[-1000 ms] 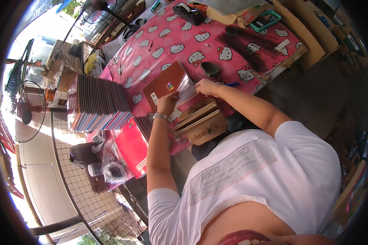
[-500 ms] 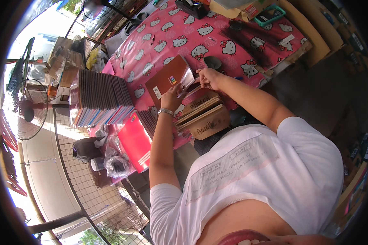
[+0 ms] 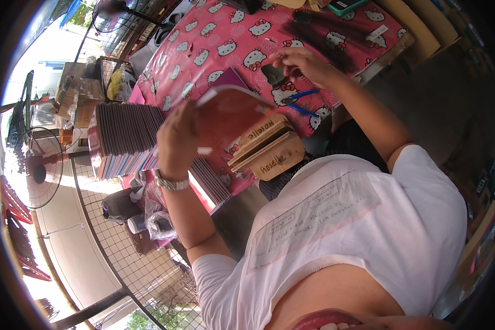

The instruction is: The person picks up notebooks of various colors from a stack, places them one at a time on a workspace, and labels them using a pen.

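The left hand (image 3: 177, 137) is holding up a flat reddish-brown pouch (image 3: 228, 113) above the near edge of the table (image 3: 203, 33), which is covered in a pink cartoon-cat cloth. The fingers are curling round the pouch's left edge, pinching it so the flat face is turning toward the person's head, probably so that the face can be looked over. The pouch is being held clear of the cloth, tilting a little, and it is blurring in the picture, so its fine detail cannot be told. Its long axis seems to be running from the hand at lower left up toward the right, with its free end pointing toward the middle of the table.

The right hand (image 3: 300, 63) is hovering over the cloth further out, well apart from the pouch, its fingers drawing together as if pinching something small; what that is cannot be told. Just below it a pair of blue-handled pliers (image 3: 300, 102) is lying on the cloth, within easy reach.

Beneath the pouch, brown cardboard pieces (image 3: 272, 151) are lying stacked at the table's edge, flat on one another. To the left, a long row of flat packets (image 3: 124, 135) is standing on edge, packed tight so they are propping each other up. A watch (image 3: 170, 182) is sitting on the left wrist. A standing fan (image 3: 38, 168) is facing in from the far left
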Tool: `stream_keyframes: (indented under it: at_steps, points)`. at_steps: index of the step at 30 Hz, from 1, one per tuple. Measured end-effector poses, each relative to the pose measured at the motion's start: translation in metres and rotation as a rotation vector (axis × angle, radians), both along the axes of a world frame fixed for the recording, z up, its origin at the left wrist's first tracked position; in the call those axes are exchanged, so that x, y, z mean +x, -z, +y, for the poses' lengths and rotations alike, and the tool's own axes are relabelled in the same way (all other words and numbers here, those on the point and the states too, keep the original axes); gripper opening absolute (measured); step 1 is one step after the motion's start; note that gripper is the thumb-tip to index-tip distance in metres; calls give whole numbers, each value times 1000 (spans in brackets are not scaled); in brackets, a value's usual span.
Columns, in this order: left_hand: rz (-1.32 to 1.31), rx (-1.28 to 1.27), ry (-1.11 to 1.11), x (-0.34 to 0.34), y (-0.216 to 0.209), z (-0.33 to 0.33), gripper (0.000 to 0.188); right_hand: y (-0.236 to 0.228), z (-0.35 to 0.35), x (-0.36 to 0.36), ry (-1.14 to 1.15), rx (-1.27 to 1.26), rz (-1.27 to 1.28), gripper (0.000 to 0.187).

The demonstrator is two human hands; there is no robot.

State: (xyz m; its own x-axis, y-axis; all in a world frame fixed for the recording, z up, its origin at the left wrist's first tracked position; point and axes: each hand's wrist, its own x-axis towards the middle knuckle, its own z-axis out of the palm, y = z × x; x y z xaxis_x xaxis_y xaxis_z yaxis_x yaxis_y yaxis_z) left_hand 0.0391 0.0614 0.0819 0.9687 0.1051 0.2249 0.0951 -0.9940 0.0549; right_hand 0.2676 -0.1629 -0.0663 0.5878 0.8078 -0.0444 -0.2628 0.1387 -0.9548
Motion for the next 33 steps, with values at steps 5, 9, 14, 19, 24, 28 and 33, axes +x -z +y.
stream_keyframes:
  at_steps: [5,9,14,19,24,28,33]
  points:
    - [195,-30,56,-15,42,-61,30,-7,-37,-30,106,3,-86,47]
    - [32,-54,-37,-14,87,-90,14,7,-46,-81,89,5,-492,51]
    - [-144,-54,-51,6,94,-119,12,20,-34,-140,-99,19,-776,98]
    - [-175,-79,-27,8,98,-117,7,-13,-36,-87,-79,101,-596,29]
    - [-149,-165,7,5,93,-116,10,-28,-31,-62,-87,141,-901,30]
    - [-157,-209,21,5,92,-112,13,-28,-25,-58,-34,144,-955,31]
    - [-149,-210,9,-1,95,-111,16,-32,-29,-60,-181,103,-917,31]
